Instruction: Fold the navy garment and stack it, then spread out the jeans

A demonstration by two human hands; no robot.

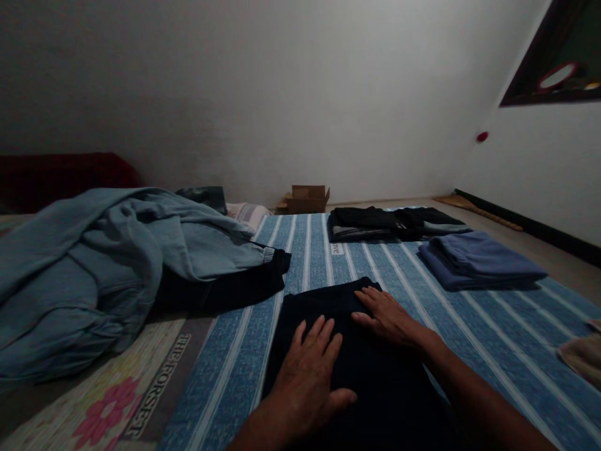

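Note:
A dark navy garment (pixel 375 382), perhaps trousers, lies flat in front of me on a blue striped bed sheet (pixel 225 369). My left hand (pixel 312 373) rests on its left part, fingers stretched and slightly spread. Farther up, near its right edge, my right hand (pixel 387 314) lies flat on the cloth with fingers extended. Neither hand grips anything. The garment's lower end runs out of sight at the bottom of the view.
Left of me a pale blue denim garment (pixel 94 250) is heaped over a dark piece of clothing (pixel 225 285). Folded dark clothes (pixel 366 222) and a folded blue garment (pixel 479 260) sit at the far right. A cardboard box (pixel 307 198) stands by the wall.

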